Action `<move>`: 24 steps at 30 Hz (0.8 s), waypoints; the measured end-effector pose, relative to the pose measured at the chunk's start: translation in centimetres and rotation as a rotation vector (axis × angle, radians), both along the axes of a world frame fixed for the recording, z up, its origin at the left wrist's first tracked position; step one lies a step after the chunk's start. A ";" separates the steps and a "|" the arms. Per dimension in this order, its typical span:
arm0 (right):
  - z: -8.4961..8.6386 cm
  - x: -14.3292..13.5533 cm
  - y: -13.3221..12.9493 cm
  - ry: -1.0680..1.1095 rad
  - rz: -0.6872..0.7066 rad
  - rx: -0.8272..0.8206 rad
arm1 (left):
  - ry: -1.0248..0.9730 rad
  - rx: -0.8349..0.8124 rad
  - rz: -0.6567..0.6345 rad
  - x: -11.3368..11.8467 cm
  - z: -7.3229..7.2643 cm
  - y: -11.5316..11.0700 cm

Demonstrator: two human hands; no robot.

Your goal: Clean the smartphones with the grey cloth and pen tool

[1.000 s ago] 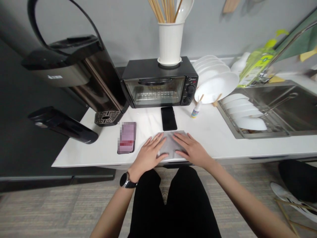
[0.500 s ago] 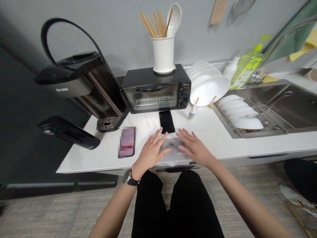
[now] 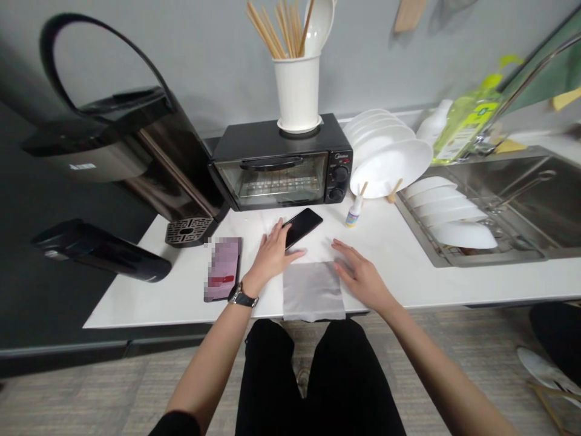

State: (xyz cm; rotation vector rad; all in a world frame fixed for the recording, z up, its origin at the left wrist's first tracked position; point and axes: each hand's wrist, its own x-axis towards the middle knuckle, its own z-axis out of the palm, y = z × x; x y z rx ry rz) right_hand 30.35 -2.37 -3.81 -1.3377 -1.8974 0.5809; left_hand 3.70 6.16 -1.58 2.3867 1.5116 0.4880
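A black phone (image 3: 305, 226) lies tilted on the white counter (image 3: 408, 272), below the toaster oven. My left hand (image 3: 273, 254) is at its lower left end, fingers on or beside the edge and thumb stretched out to the right; whether it grips the phone is not clear. Near the front edge a grey cloth (image 3: 313, 292) lies flat, partly over the edge. My right hand (image 3: 361, 275) rests just right of the cloth, fingers extended, holding nothing. A small white bottle (image 3: 354, 213) stands behind it. Left of my left hand is a pinkish-screened phone (image 3: 223, 266).
At the back are a black toaster oven (image 3: 281, 163) with a chopstick holder (image 3: 297, 91) on top, and racked white plates (image 3: 385, 166). A water dispenser (image 3: 172, 151) and dark flask (image 3: 104, 251) stand left; the sink (image 3: 535, 206) with bowls is right.
The black phone has turned from nearly upright to slanting, with my left hand now at its left end. My right hand has shifted off the cloth to the right, and more cloth shows.
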 end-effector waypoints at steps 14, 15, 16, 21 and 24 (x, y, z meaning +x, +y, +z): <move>1.3 -1.8 4.0 0.359 -0.103 0.056 | -0.101 0.213 -0.089 -0.5 1.3 0.0; 1.5 -2.0 4.6 0.408 -0.098 0.025 | -0.076 0.222 -0.111 -0.5 1.5 -0.3; 1.8 -2.3 5.1 0.441 -0.091 -0.006 | -0.046 0.230 -0.135 -0.4 1.7 -0.5; 2.5 -4.1 6.1 0.520 -0.134 -0.096 | 0.059 0.293 -0.222 0.1 2.0 -1.0; 2.3 -5.2 6.0 0.744 -0.196 -0.219 | 0.058 0.355 -0.232 0.2 2.1 -1.2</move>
